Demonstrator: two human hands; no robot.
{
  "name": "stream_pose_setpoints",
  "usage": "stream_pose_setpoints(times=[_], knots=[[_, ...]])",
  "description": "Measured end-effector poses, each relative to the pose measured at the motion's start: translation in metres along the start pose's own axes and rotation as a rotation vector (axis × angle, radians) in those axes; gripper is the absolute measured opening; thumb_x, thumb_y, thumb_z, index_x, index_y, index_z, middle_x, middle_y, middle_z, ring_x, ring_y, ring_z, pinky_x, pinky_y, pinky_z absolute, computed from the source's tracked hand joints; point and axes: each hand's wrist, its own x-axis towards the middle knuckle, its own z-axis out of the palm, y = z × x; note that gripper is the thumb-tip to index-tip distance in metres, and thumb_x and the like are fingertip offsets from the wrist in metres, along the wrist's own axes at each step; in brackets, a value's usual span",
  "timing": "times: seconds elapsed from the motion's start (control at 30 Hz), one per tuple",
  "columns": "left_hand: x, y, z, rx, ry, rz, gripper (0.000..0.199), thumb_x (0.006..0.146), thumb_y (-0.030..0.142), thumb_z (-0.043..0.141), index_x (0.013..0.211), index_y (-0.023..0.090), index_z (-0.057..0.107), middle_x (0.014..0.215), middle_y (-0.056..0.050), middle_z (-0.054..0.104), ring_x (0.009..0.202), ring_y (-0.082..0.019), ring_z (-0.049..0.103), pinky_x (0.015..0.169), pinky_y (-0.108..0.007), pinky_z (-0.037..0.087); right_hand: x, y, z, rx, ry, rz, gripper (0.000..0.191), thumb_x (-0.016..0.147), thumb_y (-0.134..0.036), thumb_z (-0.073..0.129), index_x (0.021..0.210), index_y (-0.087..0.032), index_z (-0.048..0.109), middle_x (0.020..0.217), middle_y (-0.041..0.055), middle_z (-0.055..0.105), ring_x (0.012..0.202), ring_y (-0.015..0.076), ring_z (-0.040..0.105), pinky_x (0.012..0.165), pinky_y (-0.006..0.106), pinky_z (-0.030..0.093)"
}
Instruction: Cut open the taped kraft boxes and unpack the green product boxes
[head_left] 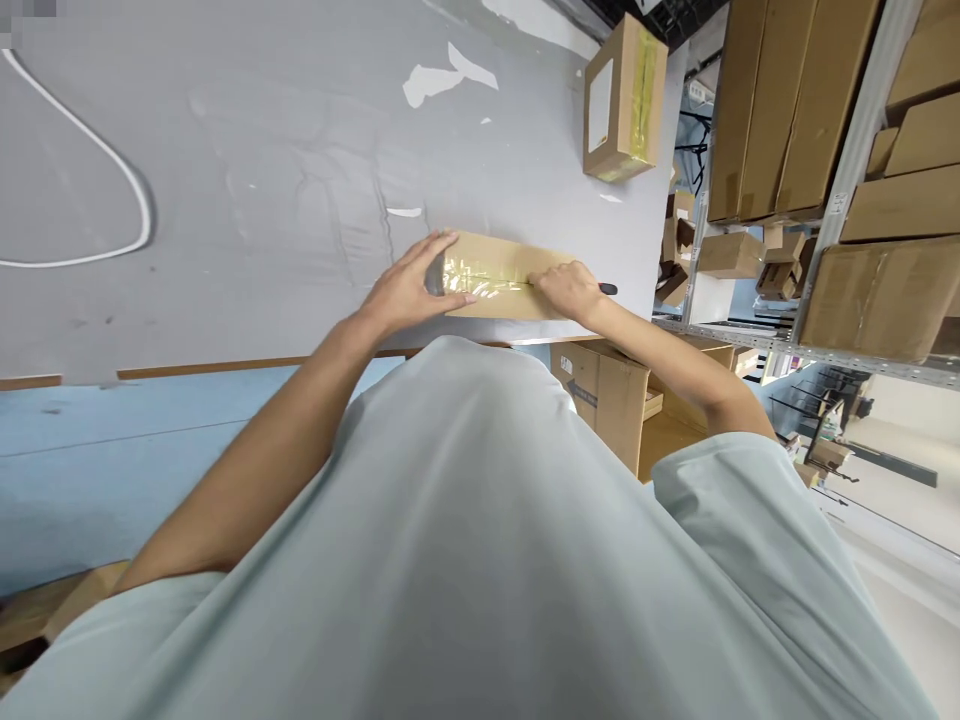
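A small cardboard box [517, 258] lies on the grey tabletop near its front edge, with shiny yellowish clear tape along its top seam. My left hand [409, 285] grips the box's left end, fingers at the far corner and thumb along the near side. My right hand [571, 290] is closed in a fist over the right part of the box, at the tape seam. From the back of that fist pokes the black end of a box cutter [608, 289]; its blade is hidden by the hand.
A taped box with a white label [600, 105] stands at the table's far right. Torn white scraps [431, 85] and a white cable [112, 155] lie on the grey tabletop [247, 230]. An open carton [600, 385] is below the front edge. Shelves of cartons [874, 295] rise at right.
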Motion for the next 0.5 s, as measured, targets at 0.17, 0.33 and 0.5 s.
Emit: stream_pose_setpoints(times=[0.17, 0.33, 0.5], knots=[[-0.006, 0.016, 0.005, 0.048, 0.055, -0.061, 0.12, 0.08, 0.087, 0.086, 0.179, 0.031, 0.046, 0.185, -0.013, 0.047, 0.17, -0.042, 0.047, 0.141, -0.06, 0.039, -0.025, 0.044, 0.044, 0.068, 0.024, 0.049, 0.049, 0.113, -0.003, 0.038, 0.151, -0.015, 0.067, 0.129, 0.0241, 0.085, 0.12, 0.0344, 0.082, 0.091, 0.042, 0.054], [0.009, 0.053, 0.051, 0.134, 0.344, -0.173, 0.088, 0.102, 0.073, 0.062, 0.169, 0.017, 0.049, 0.176, -0.024, 0.053, 0.17, -0.039, 0.046, 0.142, -0.059, 0.036, -0.011, 0.047, 0.066, 0.193, 0.125, -0.01, 0.039, 0.118, -0.013, 0.042, 0.146, -0.014, 0.069, 0.128, 0.0237, 0.086, 0.117, 0.0327, 0.083, 0.092, 0.041, 0.056], [0.029, 0.076, 0.093, 0.24, 0.554, -0.317, 0.073, 0.11, 0.059, 0.056, 0.17, 0.018, 0.049, 0.173, -0.024, 0.051, 0.167, -0.043, 0.047, 0.139, -0.065, 0.036, -0.004, 0.059, 0.086, 0.328, 0.19, -0.113, 0.035, 0.118, -0.022, 0.048, 0.143, -0.016, 0.071, 0.123, 0.0222, 0.087, 0.114, 0.0341, 0.082, 0.092, 0.042, 0.056]])
